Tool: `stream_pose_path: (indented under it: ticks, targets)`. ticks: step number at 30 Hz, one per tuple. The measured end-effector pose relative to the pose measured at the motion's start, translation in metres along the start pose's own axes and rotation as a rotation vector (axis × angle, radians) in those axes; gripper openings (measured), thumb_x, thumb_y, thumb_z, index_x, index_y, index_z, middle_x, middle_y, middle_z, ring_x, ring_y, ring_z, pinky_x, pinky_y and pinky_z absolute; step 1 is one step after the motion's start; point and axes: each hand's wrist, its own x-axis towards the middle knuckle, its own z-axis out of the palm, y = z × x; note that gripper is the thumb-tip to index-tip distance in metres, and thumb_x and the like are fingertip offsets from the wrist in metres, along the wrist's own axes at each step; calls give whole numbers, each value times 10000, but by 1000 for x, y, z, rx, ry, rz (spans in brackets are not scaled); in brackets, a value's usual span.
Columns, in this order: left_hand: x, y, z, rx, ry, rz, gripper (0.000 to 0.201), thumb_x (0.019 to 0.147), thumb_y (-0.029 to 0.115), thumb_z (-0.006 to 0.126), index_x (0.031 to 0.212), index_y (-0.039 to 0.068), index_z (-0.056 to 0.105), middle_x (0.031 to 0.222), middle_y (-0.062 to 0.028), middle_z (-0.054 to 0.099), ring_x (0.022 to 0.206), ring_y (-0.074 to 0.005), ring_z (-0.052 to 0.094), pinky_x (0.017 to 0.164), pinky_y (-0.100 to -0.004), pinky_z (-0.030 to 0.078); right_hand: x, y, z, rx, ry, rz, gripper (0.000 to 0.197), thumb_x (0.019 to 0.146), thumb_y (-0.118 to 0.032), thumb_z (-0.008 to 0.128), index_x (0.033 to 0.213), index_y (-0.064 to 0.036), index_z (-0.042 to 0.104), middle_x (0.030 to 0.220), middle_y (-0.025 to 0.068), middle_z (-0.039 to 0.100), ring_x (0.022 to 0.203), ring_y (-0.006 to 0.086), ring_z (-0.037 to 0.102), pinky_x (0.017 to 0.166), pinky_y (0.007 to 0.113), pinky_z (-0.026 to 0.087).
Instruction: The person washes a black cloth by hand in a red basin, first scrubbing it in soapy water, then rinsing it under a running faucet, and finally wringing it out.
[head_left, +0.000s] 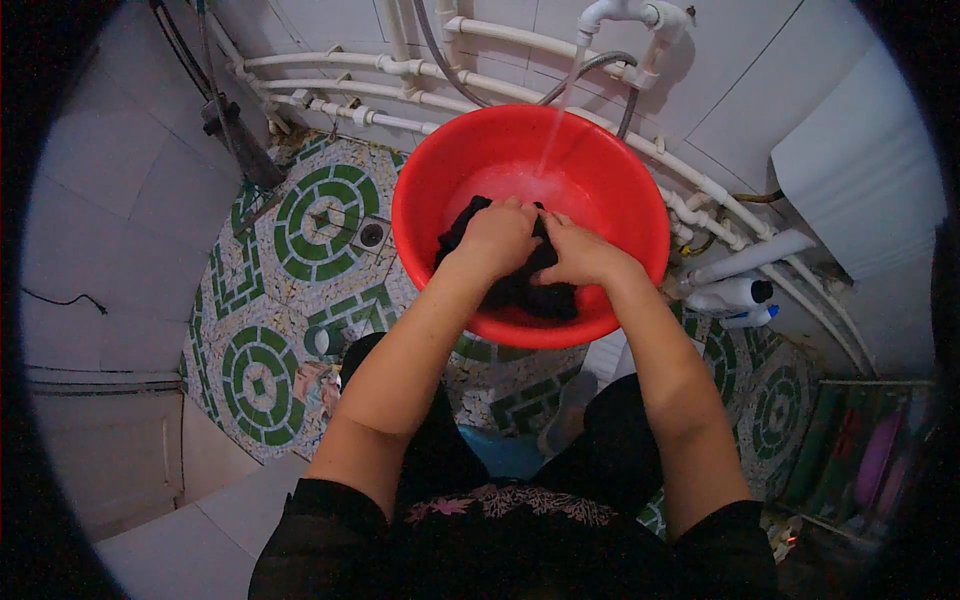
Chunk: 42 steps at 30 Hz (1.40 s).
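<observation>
Left hand [505, 235] and right hand [580, 250] are both resting on a bunched black cloth [540, 298], which is lying inside a round red basin [425, 180], toward the side nearer the person. The left grip is lying palm down over the cloth, fingers pointing toward the right hand; cannot tell whether it is clamping a fold, since the fingertips are mostly dipping into the dark fabric. The right grip is showing its thumb apart from its fingers, with black cloth showing between; cannot tell whether it is squeezing. The 2 hands are meeting, or nearly meeting, at the fingertips; exact contact is not showing clearly.

A thin water stream [553, 140] is falling from a white tap pipe [608, 12] into the basin, landing just beyond the hands. Water is pooling in the far half of the basin, pale where the stream is striking.

Surroundings: white pipes [320, 60] are running along the tiled wall behind the basin. A round floor drain [372, 235] is sitting left of the basin in the green-and-white patterned floor [262, 385]. A small greenish cup [321, 341] is standing near the left forearm. To the right, 2 white bottles are lying near the pipes: 1 black-capped bottle [728, 294] and 1 blue-capped bottle [748, 318].
</observation>
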Motion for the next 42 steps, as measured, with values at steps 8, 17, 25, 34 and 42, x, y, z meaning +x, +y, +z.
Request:
stream_pose_path:
  ticks: [8, 17, 25, 34, 42]
  targets:
    - [1, -1, 1, -8, -1, 4, 381, 783, 238, 611, 1077, 5, 540, 1062, -196, 568, 1001, -351, 543, 863, -429, 444, 1, 2, 0, 23, -7, -6, 1030, 606, -294, 780, 1400, -37, 175, 1407, 244, 259, 1239, 374, 376, 1026, 391, 342]
    - [-1, 2, -2, -11, 3, -1, 389, 783, 231, 618, 1092, 10, 534, 1067, -187, 561, 998, -351, 543, 855, -429, 446, 3, 6, 2, 42, -1, -29, 1023, 601, -276, 783, 1390, -16, 186, 1398, 246, 275, 1240, 368, 377, 1028, 384, 340]
    - [-1, 1, -1, -7, -6, -5, 394, 791, 237, 611, 1105, 15, 528, 1075, -180, 562, 999, -349, 544, 855, -428, 447, 3, 5, 2, 49, -10, -33, 1025, 605, -286, 780, 1389, -6, 182, 1402, 250, 265, 1250, 367, 366, 1035, 384, 328]
    - [1, -2, 7, 37, 51, 17, 333, 779, 232, 621, 1044, 36, 575, 1048, -155, 580, 972, -315, 570, 831, -396, 472, 6, 10, 5, 70, -18, -29, 1045, 604, -302, 785, 1401, -30, 165, 1420, 249, 228, 1275, 369, 328, 1048, 384, 309]
    - [3, -5, 10, 56, 68, 42, 318, 778, 234, 622, 1024, 38, 577, 1032, -155, 587, 957, -313, 577, 822, -397, 475, 6, 10, 5, 70, -9, -39, 1056, 597, -310, 791, 1401, -31, 165, 1415, 243, 245, 1281, 363, 318, 1053, 378, 301]
